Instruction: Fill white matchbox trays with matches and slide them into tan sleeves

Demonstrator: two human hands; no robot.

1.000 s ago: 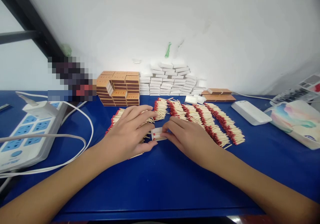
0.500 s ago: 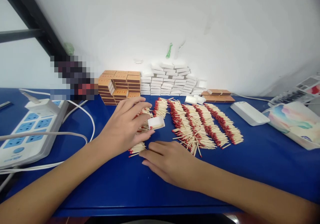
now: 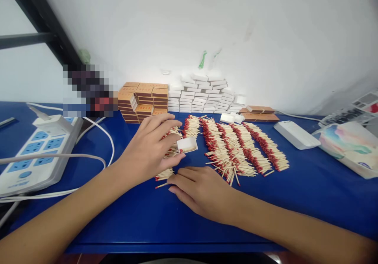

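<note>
Between thumb and fingers, my left hand (image 3: pixel 150 148) holds a small white matchbox tray (image 3: pixel 187 144), its open side toward me with some matches inside. My right hand (image 3: pixel 203 193) rests low over the table, its thumb and index finger pinched on the end of a single match (image 3: pixel 161 185). That match's red head points left. A row of red-headed matches (image 3: pixel 165 173) lies just beyond it, partly hidden under my left hand. Several more slanted rows of matches (image 3: pixel 245 150) spread to the right of my hands.
Brown matchboxes (image 3: pixel 144 98) stand stacked by the wall, beside piled white trays (image 3: pixel 203 95). More brown boxes (image 3: pixel 260 116) lie farther right. A power strip (image 3: pixel 44 154) with cables occupies the left. To the right are a white block-shaped device (image 3: pixel 297 135) and a colourful tissue pack (image 3: pixel 348 146).
The match in my right hand now lies apart from its row, drawn slightly toward me. My left hand still holds the tray. The whole view has shifted slightly.
</note>
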